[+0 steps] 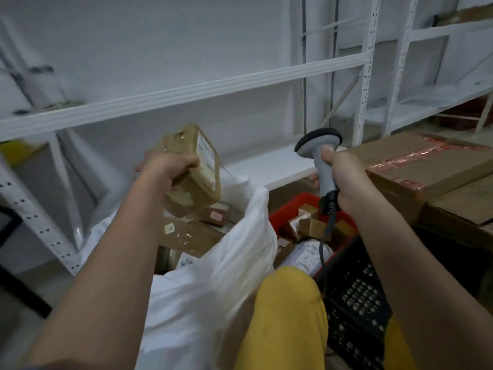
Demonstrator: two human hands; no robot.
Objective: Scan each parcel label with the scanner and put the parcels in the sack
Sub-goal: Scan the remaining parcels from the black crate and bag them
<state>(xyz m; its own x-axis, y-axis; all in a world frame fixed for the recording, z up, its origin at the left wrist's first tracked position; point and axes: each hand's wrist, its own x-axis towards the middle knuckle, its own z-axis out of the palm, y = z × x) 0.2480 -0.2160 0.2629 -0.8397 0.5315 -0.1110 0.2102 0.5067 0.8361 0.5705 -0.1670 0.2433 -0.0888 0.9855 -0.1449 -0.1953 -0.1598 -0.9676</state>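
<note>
Brown parcel [193,166] up over the white sack [213,276]
Left hand [170,166] grips it above the sack's open rim; right hand [344,174] wraps the scanner [320,150].

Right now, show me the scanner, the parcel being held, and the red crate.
scanner [318,141], head view, on its dark head.
parcel [196,173], head view, on its taped brown side.
red crate [290,206], head view, on its far rim.

L hand [170,166] grips parcel [194,166]; R hand [344,174] grips scanner [320,156].
</note>
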